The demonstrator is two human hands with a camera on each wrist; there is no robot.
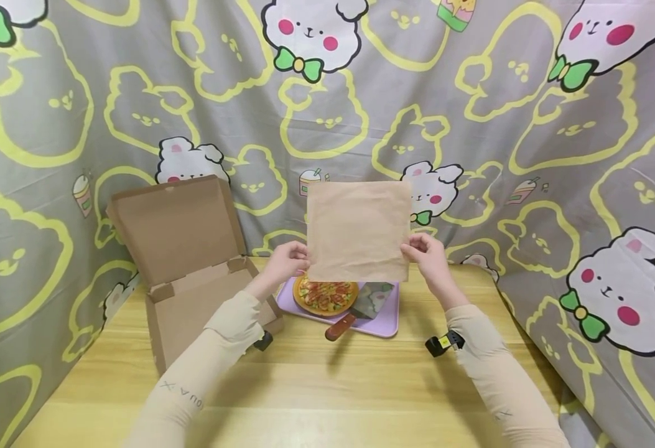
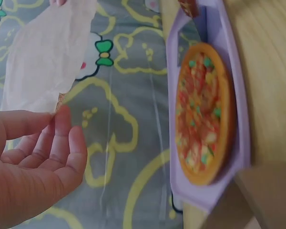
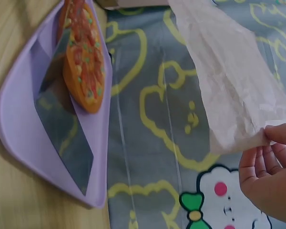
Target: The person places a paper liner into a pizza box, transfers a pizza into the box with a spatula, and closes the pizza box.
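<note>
A square sheet of brown paper [image 1: 359,231] is held up above the back of the table, spread flat between two hands. My left hand [image 1: 283,264] pinches its left edge between thumb and fingers, clearer in the left wrist view, where the hand [image 2: 38,162] grips one corner. My right hand [image 1: 429,261] pinches the right edge near the bottom; the right wrist view shows thumb and forefinger on the paper [image 3: 233,90]. Beneath lies a pizza [image 1: 325,297] on a lilac tray [image 1: 385,328], partly hidden by the paper. Beside it rests a pizza server with a brown handle [image 1: 341,326] and shiny blade [image 3: 66,129].
An open cardboard pizza box [image 1: 184,233] stands to the left with its lid raised, its base partly behind the left forearm. The wooden table [image 1: 349,398] reaches back to a grey patterned curtain [image 1: 327,118].
</note>
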